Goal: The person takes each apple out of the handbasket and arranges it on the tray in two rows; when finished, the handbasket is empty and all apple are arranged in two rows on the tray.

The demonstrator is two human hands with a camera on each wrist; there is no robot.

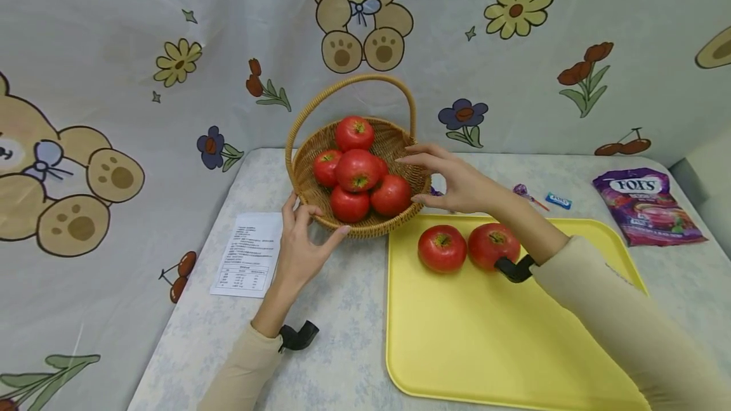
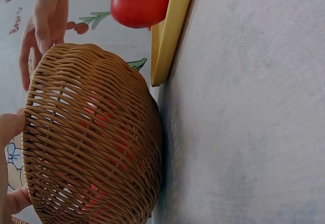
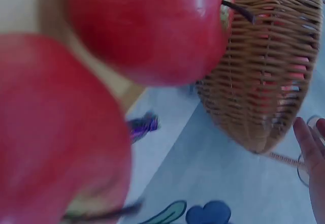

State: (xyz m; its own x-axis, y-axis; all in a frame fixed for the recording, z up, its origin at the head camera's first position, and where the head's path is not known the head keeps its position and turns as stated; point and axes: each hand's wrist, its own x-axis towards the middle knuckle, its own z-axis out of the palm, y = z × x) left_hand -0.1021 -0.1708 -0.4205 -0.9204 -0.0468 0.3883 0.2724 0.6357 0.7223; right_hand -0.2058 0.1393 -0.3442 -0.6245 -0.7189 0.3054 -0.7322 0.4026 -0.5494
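A brown wicker basket [image 1: 382,227] with a tall arched handle [image 1: 354,78] stands on the table, holding several red apples [image 1: 356,170]. At its front left, my left hand [image 1: 299,243] holds the rim, thumb along the front and fingers at the left side. My right hand [image 1: 457,179] is at the basket's right rim, fingers spread and slightly bent, with no apple in it. Whether its fingertips touch the rim is hard to tell. Two more red apples, one left [image 1: 442,248] and one right [image 1: 492,246], lie on a yellow tray [image 1: 485,335] below my right forearm.
A printed white paper [image 1: 248,255] lies left of the basket. Behind the tray are a lollipop [image 1: 522,191] and a small blue-wrapped candy [image 1: 558,200]. A purple candy bag [image 1: 648,205] lies at the right. A bear-patterned cloth [image 1: 445,30] hangs behind the table.
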